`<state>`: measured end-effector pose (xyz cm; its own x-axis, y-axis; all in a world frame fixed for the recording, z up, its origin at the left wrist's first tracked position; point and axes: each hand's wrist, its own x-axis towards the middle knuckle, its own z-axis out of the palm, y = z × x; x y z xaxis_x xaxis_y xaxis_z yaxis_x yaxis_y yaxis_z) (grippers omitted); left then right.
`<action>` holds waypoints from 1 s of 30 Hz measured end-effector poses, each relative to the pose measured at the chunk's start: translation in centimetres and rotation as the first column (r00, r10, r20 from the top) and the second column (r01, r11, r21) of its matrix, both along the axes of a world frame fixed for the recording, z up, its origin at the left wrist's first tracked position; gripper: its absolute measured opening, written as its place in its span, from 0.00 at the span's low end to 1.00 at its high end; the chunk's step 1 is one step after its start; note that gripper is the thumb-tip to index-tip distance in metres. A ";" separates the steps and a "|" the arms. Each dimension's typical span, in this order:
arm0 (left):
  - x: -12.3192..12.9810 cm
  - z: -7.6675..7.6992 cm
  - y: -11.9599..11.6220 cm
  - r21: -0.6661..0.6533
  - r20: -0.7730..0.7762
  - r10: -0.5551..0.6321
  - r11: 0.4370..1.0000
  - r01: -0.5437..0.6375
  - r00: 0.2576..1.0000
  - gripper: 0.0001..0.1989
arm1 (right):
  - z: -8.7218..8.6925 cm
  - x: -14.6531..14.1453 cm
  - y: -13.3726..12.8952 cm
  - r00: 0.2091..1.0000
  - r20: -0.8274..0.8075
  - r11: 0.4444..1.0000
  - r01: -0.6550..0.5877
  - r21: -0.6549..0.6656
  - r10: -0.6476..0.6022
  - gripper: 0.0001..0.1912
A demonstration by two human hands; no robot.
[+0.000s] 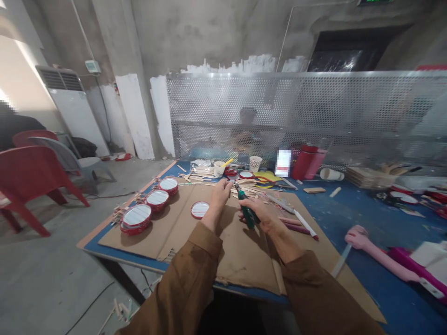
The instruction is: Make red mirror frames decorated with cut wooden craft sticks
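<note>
My right hand is wrapped round a dark green tool with a metal tip, held tilted above the cardboard. Close to that tip, my left hand has its fingers pinched together; what they hold is too small to make out. A red-rimmed round piece with a white striped top lies on the cardboard beside my left wrist. Farther left, stacks of similar round pieces stand in a row near the table edge.
Wooden sticks, paper cups, a lit phone and a red bottle sit at the back. Markers lie right of my hands. A pink-handled tool is far right. Red chair stands left.
</note>
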<state>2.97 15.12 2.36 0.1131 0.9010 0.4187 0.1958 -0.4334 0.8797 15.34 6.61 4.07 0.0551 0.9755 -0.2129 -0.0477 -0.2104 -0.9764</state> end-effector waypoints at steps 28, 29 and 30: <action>0.0 -0.4 1.0 0.020 -0.092 -0.002 1.000 0.004 0.996 0.13 | 0.5 -0.1 -0.4 0.999 0.034 1.000 -0.006 -0.010 0.006 0.05; 0.0 -0.4 1.0 0.022 -0.090 -0.007 1.000 0.009 0.996 0.12 | 0.6 -0.2 -0.5 0.999 0.040 1.000 0.002 -0.016 -0.001 0.04; 0.0 -0.4 1.0 0.023 -0.083 -0.011 1.000 0.013 0.996 0.12 | 0.7 -0.2 -0.6 0.999 0.046 1.000 0.012 -0.023 -0.011 0.04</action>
<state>3.00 16.14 1.93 0.1593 0.8894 0.4286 0.2620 -0.4566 0.8502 15.13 6.04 4.76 0.0766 0.9696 -0.2325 -0.0054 -0.2327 -0.9725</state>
